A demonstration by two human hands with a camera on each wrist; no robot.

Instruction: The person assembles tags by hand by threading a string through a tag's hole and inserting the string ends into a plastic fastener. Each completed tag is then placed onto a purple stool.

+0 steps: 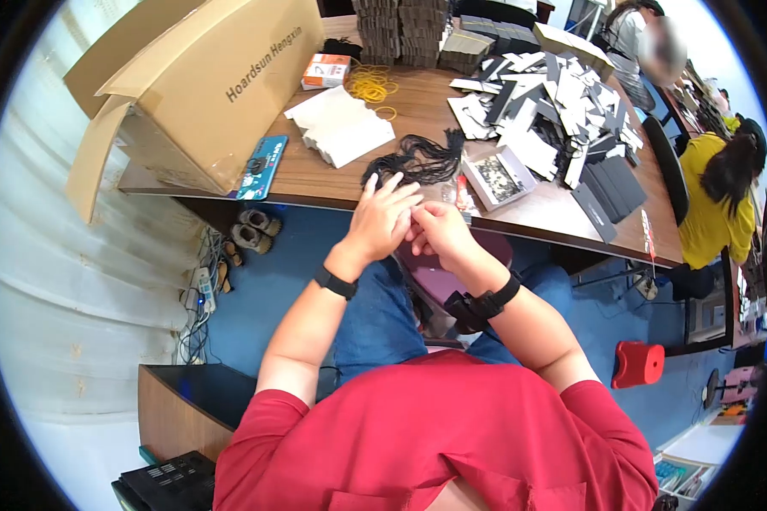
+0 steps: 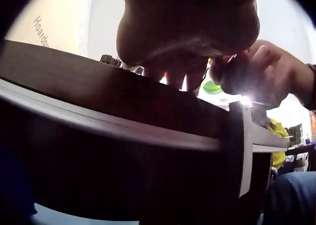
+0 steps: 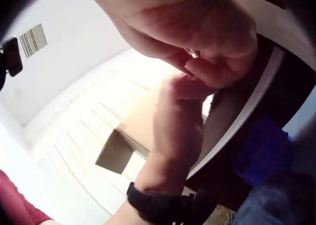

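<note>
My left hand (image 1: 377, 221) and right hand (image 1: 445, 233) meet just off the desk's front edge, fingertips together. Several left fingers stretch forward, spread apart, while thumb and forefinger pinch beside the right hand. The right fingers are curled, with thumb and forefinger pressed together. A thin black cord (image 2: 206, 76) shows as a dark curved line between the hands in the left wrist view; most of it is hidden by the fingers. Past the left fingertips lies a bunch of black cords (image 1: 418, 160). A shallow box of small parts (image 1: 498, 177) sits to its right.
Black and white tags (image 1: 554, 102) heap on the desk's right side. White cards (image 1: 341, 126), yellow rubber bands (image 1: 371, 83) and a large carton (image 1: 213, 89) lie left. Grey stacks (image 1: 400, 30) line the back. A person in yellow (image 1: 717, 196) sits at the right.
</note>
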